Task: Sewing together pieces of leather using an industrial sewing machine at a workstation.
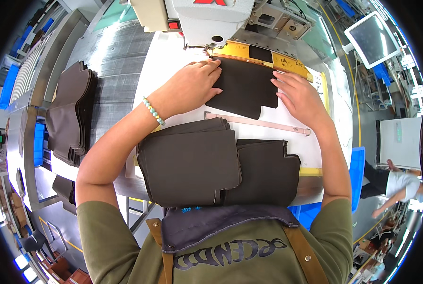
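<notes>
A dark brown cut panel (242,87) with a notched lower right corner lies flat under the head of a sewing machine (209,23). My left hand (192,85) rests on its left edge, fingers stretched out, fingertips close to the needle area. At the panel's right edge, my right hand (299,97) lies with fingers extended, touching or just beside it. Along the panel's far edge runs a yellow strip template (292,66). A thin pinkish strip (259,123) lies on the white work surface (169,52), nearer to me than the panel.
Two stacks of dark panels, a larger one (188,163) and a smaller one (266,173), sit at the table's near edge. Another brown stack (72,113) stands at the left. Blue bins (358,165) are at the right. A monitor (372,40) stands far right; another person (396,184) is beyond.
</notes>
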Demonstrator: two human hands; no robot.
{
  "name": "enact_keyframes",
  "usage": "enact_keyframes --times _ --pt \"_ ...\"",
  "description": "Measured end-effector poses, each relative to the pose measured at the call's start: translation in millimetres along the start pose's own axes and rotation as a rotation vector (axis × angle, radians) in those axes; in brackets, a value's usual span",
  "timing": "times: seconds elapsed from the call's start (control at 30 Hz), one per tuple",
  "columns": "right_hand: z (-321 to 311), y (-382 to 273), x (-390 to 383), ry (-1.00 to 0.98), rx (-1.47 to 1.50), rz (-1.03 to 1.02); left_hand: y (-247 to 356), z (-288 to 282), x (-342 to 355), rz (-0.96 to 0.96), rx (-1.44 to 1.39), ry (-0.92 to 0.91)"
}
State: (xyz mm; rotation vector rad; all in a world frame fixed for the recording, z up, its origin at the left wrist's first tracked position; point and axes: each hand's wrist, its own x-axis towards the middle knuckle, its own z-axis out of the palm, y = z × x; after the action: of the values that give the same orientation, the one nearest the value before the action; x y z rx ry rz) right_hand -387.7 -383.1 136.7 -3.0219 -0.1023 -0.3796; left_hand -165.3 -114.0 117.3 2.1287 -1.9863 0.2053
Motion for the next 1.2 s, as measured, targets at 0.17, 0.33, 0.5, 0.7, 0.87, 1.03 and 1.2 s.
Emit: enact_keyframes --times 0.17,0.33,0.5,0.7,0.87,1.03,1.2 --pt "-11.7 -0.7 6.6 -0.092 -0.005 0.021 -0.8 1.7 -0.9 -0.002 -0.017 0.019" --pt "-17.3 -0.4 7.1 -0.145 0.013 0.04 -0.6 4.5 -2.7 0.003 -0.004 0.035" --pt "-20.6 0.2 6.5 -0.147 0.079 0.032 2.7 1.4 -3.9 -0.003 0.028 0.04" --pt "-23.9 -3.5 4.0 -0.126 0.1 0.007 15.9 -8.6 -0.5 -0.024 0.164 -0.001" --pt "-31.0 -12.7 6.7 -0.114 0.102 -0.022 25.6 -17.5 3.9 0.039 0.153 -0.053" --pt "-35.7 -14.7 7.2 -0.109 0.063 -0.077 40.2 -21.1 12.6 0.073 0.135 -0.034" --pt "-35.4 -13.9 7.8 -0.104 0.075 -0.095 52.5 -28.5 21.1 0.068 0.114 -0.047"
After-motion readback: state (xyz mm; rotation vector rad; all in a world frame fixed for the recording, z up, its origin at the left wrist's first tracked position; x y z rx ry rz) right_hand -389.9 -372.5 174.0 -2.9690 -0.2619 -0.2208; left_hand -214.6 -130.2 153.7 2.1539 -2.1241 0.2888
